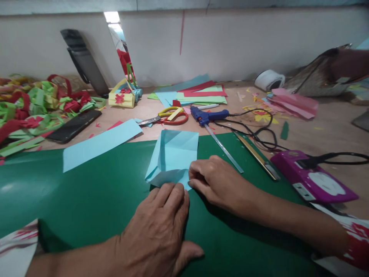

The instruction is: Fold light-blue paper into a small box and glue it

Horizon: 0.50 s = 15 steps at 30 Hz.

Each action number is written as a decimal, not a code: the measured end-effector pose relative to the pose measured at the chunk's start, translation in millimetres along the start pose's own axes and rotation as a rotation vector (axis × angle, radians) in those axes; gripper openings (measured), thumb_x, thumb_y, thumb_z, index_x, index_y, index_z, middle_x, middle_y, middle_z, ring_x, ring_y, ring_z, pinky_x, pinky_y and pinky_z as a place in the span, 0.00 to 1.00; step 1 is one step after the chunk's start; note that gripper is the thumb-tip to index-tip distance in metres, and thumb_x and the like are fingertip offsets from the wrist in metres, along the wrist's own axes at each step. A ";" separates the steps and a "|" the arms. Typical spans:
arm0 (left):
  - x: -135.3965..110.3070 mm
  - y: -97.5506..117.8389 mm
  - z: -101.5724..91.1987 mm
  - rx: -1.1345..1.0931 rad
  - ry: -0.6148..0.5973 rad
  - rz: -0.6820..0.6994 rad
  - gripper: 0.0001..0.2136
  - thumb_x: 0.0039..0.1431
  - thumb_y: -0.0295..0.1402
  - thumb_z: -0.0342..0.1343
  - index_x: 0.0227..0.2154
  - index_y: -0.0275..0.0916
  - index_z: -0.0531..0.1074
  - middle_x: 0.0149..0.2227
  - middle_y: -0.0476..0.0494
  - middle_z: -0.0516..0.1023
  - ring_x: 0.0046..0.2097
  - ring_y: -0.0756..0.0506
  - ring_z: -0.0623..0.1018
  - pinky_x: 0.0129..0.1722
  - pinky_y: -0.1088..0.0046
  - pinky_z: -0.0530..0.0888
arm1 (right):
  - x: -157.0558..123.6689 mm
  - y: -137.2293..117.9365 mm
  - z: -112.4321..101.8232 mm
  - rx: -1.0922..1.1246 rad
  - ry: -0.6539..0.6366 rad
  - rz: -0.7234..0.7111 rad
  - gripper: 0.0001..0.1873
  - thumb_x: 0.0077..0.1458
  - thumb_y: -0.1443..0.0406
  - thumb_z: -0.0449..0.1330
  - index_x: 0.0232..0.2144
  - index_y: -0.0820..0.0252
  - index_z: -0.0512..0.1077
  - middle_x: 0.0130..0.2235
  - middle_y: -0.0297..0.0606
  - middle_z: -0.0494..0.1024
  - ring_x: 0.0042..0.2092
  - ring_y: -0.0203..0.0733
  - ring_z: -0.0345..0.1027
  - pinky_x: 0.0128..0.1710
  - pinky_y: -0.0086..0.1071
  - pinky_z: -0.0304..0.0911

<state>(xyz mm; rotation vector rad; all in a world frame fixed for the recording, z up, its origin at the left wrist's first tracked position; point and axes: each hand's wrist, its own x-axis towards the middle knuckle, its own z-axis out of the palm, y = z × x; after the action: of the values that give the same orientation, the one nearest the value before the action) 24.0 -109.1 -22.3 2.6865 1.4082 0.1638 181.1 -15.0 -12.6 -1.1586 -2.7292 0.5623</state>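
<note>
Light-blue paper box (180, 152) lies ahead of left hand (161, 217), grip I can't tell; right hand (215, 180) pinches its near-right corner.

Scissors (158, 118) behind paper box (178, 152)

Pale wall (230, 46) facing me behind brown table (325, 138); grey band (245, 4) along top, thin red streak (182, 32) just below it.

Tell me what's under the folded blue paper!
Green mat shows on both sides of the paper, so it probably sits on that. Straight underneath can't be seen: the paper covers it. The left hand and right hand hide some mat in front too.
</note>
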 end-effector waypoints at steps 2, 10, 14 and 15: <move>-2.5 0.4 1.0 -0.003 0.021 -0.019 0.31 0.54 0.54 0.47 0.48 0.30 0.67 0.48 0.33 0.70 0.47 0.34 0.67 0.45 0.52 0.66 | 0.0 0.2 -2.6 0.034 -0.009 0.025 0.08 0.52 0.70 0.56 0.22 0.60 0.66 0.21 0.29 0.67 0.25 0.33 0.55 0.28 0.29 0.43; -6.2 -1.2 3.0 -0.004 0.013 -0.049 0.28 0.58 0.52 0.43 0.51 0.35 0.64 0.51 0.37 0.69 0.50 0.35 0.65 0.47 0.53 0.58 | 0.5 0.3 -5.8 0.155 -0.045 0.041 0.08 0.51 0.71 0.56 0.20 0.60 0.67 0.21 0.28 0.69 0.25 0.31 0.57 0.29 0.28 0.44; -5.7 0.2 3.3 0.026 0.025 -0.052 0.28 0.56 0.54 0.44 0.50 0.36 0.64 0.48 0.39 0.70 0.48 0.36 0.66 0.47 0.55 0.55 | 2.6 0.0 -3.9 0.128 -0.023 0.054 0.09 0.47 0.64 0.61 0.20 0.61 0.67 0.20 0.28 0.68 0.24 0.31 0.57 0.30 0.29 0.44; -5.8 0.5 3.4 0.040 0.035 -0.046 0.28 0.56 0.54 0.44 0.50 0.35 0.65 0.48 0.39 0.71 0.47 0.37 0.66 0.47 0.55 0.54 | 3.1 0.0 -3.1 0.119 -0.014 0.050 0.08 0.46 0.64 0.62 0.20 0.61 0.67 0.20 0.27 0.68 0.24 0.31 0.56 0.30 0.30 0.43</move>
<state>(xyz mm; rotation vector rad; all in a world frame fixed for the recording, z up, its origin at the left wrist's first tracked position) 21.6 -114.3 -25.9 2.6935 1.4970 0.1810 179.8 -11.9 -9.8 -1.2010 -2.6435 0.7311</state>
